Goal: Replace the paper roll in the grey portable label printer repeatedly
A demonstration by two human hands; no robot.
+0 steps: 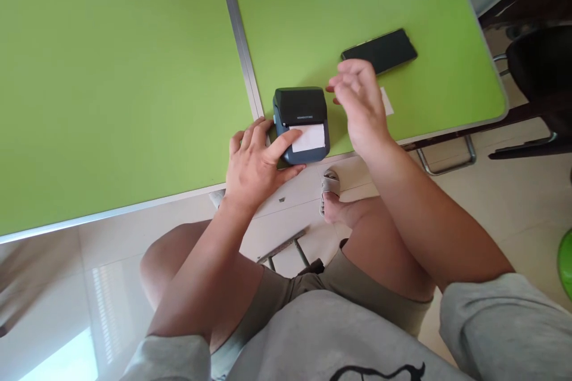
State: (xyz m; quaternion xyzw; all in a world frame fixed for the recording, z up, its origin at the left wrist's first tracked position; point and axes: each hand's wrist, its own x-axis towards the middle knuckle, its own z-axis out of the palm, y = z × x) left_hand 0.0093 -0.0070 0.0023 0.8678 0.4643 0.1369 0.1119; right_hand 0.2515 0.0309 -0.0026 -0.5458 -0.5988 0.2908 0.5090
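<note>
In the head view, the only one, my left hand (254, 164) is spread, not closed, around the near left corner of a small dark device (300, 108). My index finger lies on the white paper (313, 138) on its front, my thumb is by the front edge, and another finger is by the left side. I think I place them so to keep the device and the paper steady; how hard I press, I cannot tell. The device stands on the green table (134, 95), right at the near edge, probably so that I reach it easily from my seat.

My right hand (360, 104) hangs raised to the right of the device, its fingers loosely curled and half open, and I see nothing in it. Behind it lies a black phone (388, 50), perhaps put there to leave space for working. A white slip (386, 102) is partly hidden by my wrist.
</note>
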